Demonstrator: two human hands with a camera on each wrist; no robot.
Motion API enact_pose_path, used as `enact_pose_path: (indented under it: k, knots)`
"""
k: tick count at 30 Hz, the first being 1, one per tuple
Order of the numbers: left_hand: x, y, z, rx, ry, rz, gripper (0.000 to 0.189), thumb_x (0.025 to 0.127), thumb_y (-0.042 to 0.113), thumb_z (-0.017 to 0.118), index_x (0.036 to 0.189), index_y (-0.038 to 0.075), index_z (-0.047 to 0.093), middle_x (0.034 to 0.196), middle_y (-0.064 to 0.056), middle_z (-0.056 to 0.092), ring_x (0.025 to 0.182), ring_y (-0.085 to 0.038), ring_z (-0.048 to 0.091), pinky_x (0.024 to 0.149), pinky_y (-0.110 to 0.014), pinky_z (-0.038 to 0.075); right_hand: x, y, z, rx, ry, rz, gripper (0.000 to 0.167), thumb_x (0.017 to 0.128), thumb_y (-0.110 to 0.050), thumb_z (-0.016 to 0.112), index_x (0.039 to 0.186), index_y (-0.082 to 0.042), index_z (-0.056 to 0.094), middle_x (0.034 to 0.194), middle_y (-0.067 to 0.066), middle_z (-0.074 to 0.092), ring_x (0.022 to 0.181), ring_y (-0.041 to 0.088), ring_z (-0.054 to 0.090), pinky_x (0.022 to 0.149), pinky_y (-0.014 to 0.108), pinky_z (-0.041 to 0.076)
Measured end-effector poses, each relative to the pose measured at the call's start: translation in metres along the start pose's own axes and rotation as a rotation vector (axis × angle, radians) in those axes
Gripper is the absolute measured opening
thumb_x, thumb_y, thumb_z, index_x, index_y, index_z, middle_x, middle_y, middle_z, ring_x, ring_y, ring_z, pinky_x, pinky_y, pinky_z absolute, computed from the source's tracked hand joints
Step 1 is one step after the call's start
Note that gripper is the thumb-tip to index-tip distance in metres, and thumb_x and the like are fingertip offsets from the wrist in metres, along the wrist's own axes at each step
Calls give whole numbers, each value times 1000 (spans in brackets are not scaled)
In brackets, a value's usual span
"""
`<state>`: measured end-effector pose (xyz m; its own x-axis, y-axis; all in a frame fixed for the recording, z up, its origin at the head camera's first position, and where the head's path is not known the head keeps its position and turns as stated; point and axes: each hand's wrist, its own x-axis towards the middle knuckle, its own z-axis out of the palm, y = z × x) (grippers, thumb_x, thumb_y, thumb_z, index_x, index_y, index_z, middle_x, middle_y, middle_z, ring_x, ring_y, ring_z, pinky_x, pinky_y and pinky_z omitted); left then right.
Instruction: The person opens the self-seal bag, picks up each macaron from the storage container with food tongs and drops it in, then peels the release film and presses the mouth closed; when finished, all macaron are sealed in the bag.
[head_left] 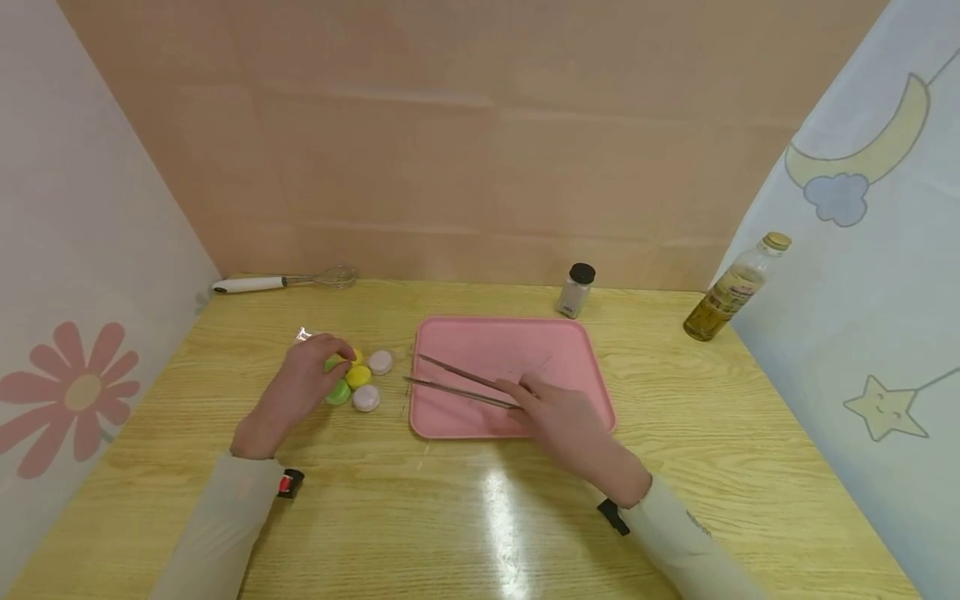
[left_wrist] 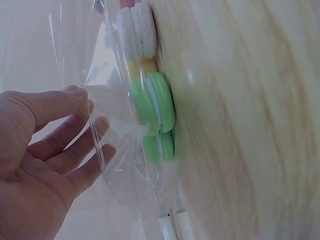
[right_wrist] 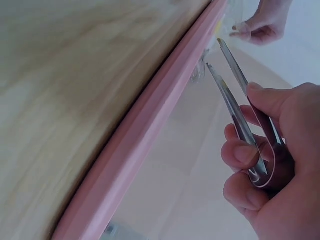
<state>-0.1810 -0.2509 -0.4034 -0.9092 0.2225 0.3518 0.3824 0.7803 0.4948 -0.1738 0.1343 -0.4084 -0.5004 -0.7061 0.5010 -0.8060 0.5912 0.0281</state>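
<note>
My left hand (head_left: 300,375) pinches a clear plastic bag (left_wrist: 125,175) between thumb and fingers. Inside or under the film lie several macarons: green (head_left: 338,392), yellow (head_left: 358,377) and pale lilac (head_left: 366,398). The film's far end reaches the left rim of a pink tray (head_left: 510,333). My right hand (head_left: 558,421) grips metal tongs (head_left: 461,392) above this tray, their arms spread apart and pointing left toward the macarons. Nothing sits between the tong tips in the right wrist view. Some macarons are partly hidden by my left fingers in the head view.
A white-handled whisk (head_left: 251,284) lies at the back left of the wooden table (head_left: 405,517). Behind the tray stands a small black-lidded jar (head_left: 575,293). An oil bottle (head_left: 723,302) stands at the back right, close to the side wall.
</note>
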Motion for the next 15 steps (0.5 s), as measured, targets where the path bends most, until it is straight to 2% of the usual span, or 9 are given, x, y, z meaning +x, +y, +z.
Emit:
enact_pose_path:
  k: [2, 5, 8, 11, 15]
  knots:
    - [0, -1, 0, 0, -2, -8, 9, 88, -8, 73, 97, -3, 72, 99, -16, 69, 90, -32, 64, 76, -47, 54, -9, 5, -6, 16, 14, 12, 32, 106, -33, 56, 131, -14, 65, 87, -3, 53, 55, 6, 37, 45, 18, 32]
    - [0, -2, 1, 4, -3, -10, 9, 88, -7, 73, 97, -3, 72, 98, -15, 68, 89, -31, 64, 75, -45, 54, -25, 14, -16, 14, 32, 41, 42, 110, -41, 40, 131, -14, 65, 90, -4, 54, 53, 2, 29, 43, 16, 24]
    - [0, -2, 1, 8, 1, -2, 9, 88, -7, 73, 96, -3, 72, 97, -15, 68, 86, -30, 64, 73, -44, 54, -44, 24, -27, -1, 46, 81, 34, 106, -35, 54, 131, -15, 66, 91, -4, 54, 53, -1, 24, 42, 15, 19]
    - [0, -1, 1, 10, 6, -5, 9, 87, -8, 74, 95, -3, 72, 96, -15, 68, 84, -30, 64, 71, -44, 54, -64, 36, -37, -12, 49, 134, 37, 98, -25, 66, 133, -14, 65, 93, -3, 56, 55, -2, 24, 41, 15, 20]
    - [0, -1, 2, 15, 8, -7, 9, 88, -8, 73, 95, -3, 72, 96, -16, 68, 84, -30, 64, 71, -44, 54, -90, 53, -51, -58, 33, 236, 38, 95, -21, 71, 132, -15, 66, 94, -2, 57, 52, -3, 24, 40, 17, 21]
